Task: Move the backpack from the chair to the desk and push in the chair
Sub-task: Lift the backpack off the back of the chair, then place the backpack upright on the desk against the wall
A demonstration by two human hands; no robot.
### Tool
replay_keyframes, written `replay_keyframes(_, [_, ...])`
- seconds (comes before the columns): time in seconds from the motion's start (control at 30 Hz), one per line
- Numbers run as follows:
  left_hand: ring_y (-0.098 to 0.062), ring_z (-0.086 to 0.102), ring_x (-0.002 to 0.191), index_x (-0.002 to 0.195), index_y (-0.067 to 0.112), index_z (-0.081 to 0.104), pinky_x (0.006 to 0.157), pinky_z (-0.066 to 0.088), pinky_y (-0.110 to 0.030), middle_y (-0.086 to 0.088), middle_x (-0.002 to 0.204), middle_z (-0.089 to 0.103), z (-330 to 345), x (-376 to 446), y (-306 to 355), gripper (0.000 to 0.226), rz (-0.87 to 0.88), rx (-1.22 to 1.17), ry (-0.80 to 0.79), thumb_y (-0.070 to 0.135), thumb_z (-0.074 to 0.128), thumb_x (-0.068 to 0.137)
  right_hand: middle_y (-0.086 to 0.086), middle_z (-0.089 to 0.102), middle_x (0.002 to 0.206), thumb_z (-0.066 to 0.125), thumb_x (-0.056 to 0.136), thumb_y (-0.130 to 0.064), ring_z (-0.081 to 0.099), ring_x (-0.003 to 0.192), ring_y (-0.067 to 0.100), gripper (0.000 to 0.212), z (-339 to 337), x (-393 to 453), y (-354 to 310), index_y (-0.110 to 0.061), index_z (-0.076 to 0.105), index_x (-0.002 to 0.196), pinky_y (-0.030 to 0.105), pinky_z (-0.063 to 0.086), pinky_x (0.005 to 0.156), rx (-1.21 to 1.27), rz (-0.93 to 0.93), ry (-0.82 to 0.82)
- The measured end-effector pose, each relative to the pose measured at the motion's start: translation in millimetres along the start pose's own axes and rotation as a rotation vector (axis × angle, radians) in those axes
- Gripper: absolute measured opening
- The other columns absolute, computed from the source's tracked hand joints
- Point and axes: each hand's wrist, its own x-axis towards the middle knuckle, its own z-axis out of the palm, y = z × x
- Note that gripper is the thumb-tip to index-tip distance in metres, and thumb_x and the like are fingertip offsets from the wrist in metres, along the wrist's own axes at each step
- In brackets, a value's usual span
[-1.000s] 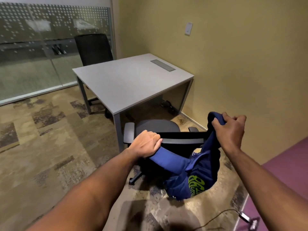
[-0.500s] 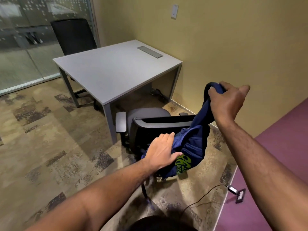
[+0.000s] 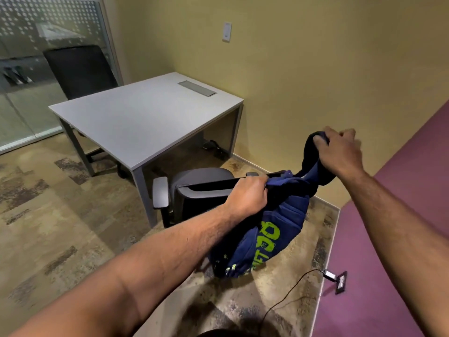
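Note:
A navy backpack (image 3: pixel 272 229) with green lettering hangs in the air behind the grey office chair (image 3: pixel 194 190), off its backrest. My right hand (image 3: pixel 340 152) grips its dark top strap, raised to the right. My left hand (image 3: pixel 247 195) is closed on the bag's upper edge, just over the chair's backrest. The chair stands at the near corner of the white desk (image 3: pixel 145 120), its seat partly under the desktop. The desktop is bare apart from a grey cable hatch (image 3: pixel 196 88).
A second black chair (image 3: pixel 80 69) stands behind the desk by the glass partition (image 3: pixel 36 45). A yellow wall runs along the right. A purple wall (image 3: pixel 388 239) carries an outlet (image 3: pixel 340 282) with a plugged cable trailing over the carpet.
My left hand moved from the bag's lower body up to its top edge. The backpack hangs higher and clear of the chair's backrest; my right hand keeps the strap raised.

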Motion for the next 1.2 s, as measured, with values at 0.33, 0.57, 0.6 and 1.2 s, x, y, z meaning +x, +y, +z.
replay_keyframes(0.33, [-0.04,0.064,0.093,0.103,0.004,0.069,0.074,0.047,-0.041,-0.021,0.097,0.072,-15,65,54,0.024,0.169,-0.14,-0.14,0.024,0.057,0.099,-0.016,0.068,0.125,0.068,0.07,-0.078,0.062,0.115,0.003,0.078,-33,-32,85,-0.033,0.056,0.133,0.02,0.048,0.096,0.323,-0.208,-0.785])
replay_keyframes(0.57, [-0.029,0.066,0.088,0.109,0.007,0.071,0.073,0.047,-0.035,-0.013,0.097,0.073,5,104,90,0.027,0.285,-0.254,-0.226,0.028,0.057,0.1,0.01,0.076,0.102,0.08,0.081,-0.042,0.069,0.101,0.032,0.036,-50,-22,136,-0.015,0.073,0.103,0.046,0.054,0.09,0.171,-0.012,-0.472])
replay_keyframes(0.6, [-0.029,0.065,0.089,0.11,0.008,0.071,0.072,0.045,-0.034,-0.013,0.097,0.073,8,111,92,0.027,0.301,-0.253,-0.23,0.028,0.056,0.1,0.011,0.076,0.1,0.076,0.087,-0.034,0.068,0.098,0.032,0.026,-52,-21,138,-0.013,0.073,0.103,0.042,0.053,0.086,0.143,-0.004,-0.431])
replay_keyframes(1.2, [-0.042,0.065,0.097,0.117,0.02,0.067,0.077,0.053,-0.047,-0.016,0.109,0.072,75,297,131,0.028,0.376,0.094,-0.067,0.028,0.049,0.097,0.009,0.07,0.105,0.054,0.097,-0.036,0.064,0.091,0.036,0.018,-56,103,189,-0.026,0.066,0.106,0.037,0.043,0.067,-0.291,0.007,0.061])
